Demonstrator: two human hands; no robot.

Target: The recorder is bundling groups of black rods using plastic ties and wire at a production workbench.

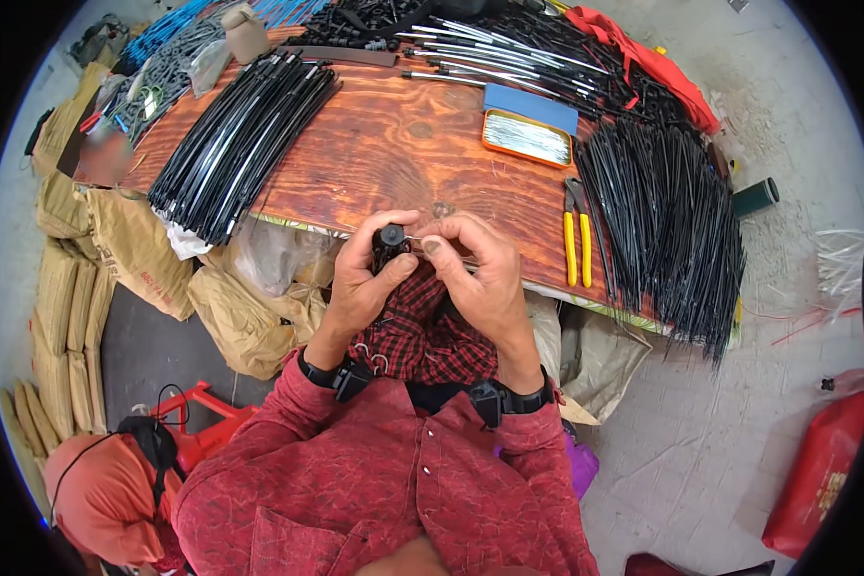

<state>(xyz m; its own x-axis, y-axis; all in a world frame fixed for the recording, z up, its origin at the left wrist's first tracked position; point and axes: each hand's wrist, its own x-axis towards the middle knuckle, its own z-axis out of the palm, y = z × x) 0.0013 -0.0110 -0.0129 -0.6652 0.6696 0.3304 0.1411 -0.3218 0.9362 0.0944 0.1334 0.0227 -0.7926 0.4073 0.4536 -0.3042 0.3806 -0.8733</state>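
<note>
Just over the table's front edge, my left hand [363, 274] is closed around a black cylindrical part [391, 236] with a round, flat end facing up. My right hand [480, 274] is beside it, thumb and index finger pinched on a thin metal wire [415, 238] that reaches toward the black part. How far the wire goes in is too small to tell. Beyond my right hand lie cutting pliers [577, 240] with yellow handles. An orange-rimmed tin [488, 144] with a blue lid [531, 107] holds many thin silvery wires [526, 137].
The reddish wooden table [403, 134] carries a bundle of black rods [250, 134] at left and a larger black bundle [658, 221] at right. Silver-tipped rods [509, 62] and red cloth [648, 62] lie behind. Brown sacks [245, 322] and a person in orange [110, 499] are at left.
</note>
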